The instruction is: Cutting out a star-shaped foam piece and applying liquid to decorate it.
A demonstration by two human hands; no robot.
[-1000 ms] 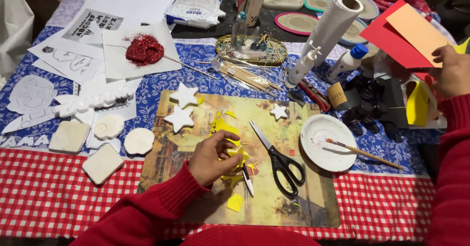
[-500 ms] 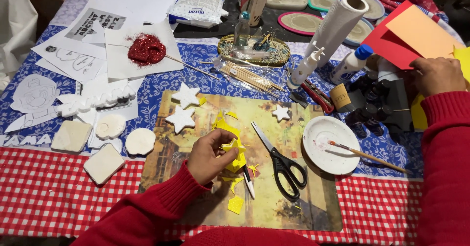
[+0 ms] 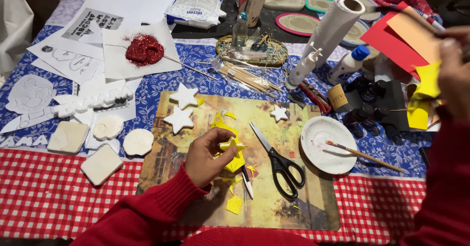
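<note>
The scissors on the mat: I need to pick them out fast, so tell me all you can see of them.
The scissors have black plastic loop handles and plain metal blades, shut or nearly so. They lie flat on the picture-printed mat, blades pointing up and left, handles toward the person. No hand touches them: the left hand, holding a small yellow star, is to their left, and a white dish sits to their right.

Soft matt foam on that yellow star [image 3: 231, 144], pinched in the left hand [image 3: 208, 158]; the sleeve is ribbed red knit. Scissors [image 3: 276, 160] show bright smooth metal blades and glossy black plastic handles. The mat [image 3: 293, 202] looks slick, a laminated print. White stars [image 3: 180, 108] look chalky and matt. Rough sparkle on the red glitter heap [image 3: 144, 49], lying on plain paper. Checked cloth covers the counter [image 3: 58, 202]. The white dish [image 3: 327, 144] shines smoothly; the brush handle is wood.
</note>
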